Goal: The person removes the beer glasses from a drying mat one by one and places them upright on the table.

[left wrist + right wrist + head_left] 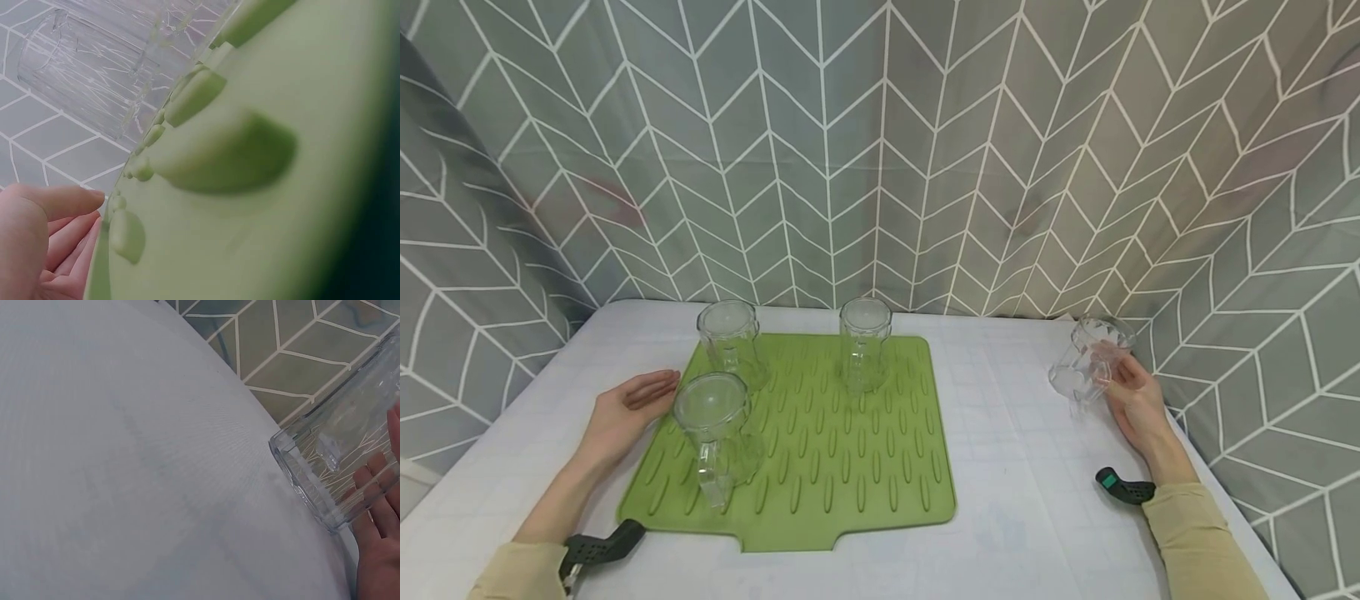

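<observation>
We grasp a mug in our right hand, ideally with even, gentle pressure. Our left hand is relaxed beside the mat.

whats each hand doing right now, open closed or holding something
Left hand: open, fingers relaxed, holding nothing, beside the green mat.
Right hand: closed around a clear glass mug.
</observation>
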The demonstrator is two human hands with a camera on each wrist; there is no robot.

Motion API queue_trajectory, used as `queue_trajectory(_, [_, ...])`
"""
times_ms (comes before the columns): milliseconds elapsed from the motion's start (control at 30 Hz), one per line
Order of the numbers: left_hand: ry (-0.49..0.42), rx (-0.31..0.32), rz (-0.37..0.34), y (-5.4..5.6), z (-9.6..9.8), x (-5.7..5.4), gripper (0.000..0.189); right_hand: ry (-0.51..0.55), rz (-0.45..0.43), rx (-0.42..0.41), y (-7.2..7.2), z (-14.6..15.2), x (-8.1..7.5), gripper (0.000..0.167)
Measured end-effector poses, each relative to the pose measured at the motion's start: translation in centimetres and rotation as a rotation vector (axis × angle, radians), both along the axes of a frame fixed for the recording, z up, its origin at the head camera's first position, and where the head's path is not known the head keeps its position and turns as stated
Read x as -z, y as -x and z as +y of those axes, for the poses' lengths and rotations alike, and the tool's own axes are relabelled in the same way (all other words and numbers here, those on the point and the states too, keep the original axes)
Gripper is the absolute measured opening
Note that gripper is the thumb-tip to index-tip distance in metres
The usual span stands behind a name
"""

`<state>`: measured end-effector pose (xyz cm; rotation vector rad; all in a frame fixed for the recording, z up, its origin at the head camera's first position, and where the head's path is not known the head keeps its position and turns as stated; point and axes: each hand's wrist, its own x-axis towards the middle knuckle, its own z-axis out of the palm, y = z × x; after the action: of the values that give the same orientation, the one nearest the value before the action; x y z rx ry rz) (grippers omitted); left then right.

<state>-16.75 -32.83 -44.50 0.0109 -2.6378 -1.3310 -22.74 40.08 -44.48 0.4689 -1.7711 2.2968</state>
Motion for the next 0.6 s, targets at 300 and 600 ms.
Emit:
queue_trajectory(300, [-0.017, -0.011, -0.003, -0.05, 0.02, 0.01, 0.06, 0.059, -0.042, 0.014, -0.08, -0.36, -0.3, 0.048])
queue_trajectory(600, [-0.007, 0.0, 0.006, -0.02, 0.22, -0.07, 0.057, 0.033, -0.06, 0.039, -0.25, -0.36, -0.05, 0.05])
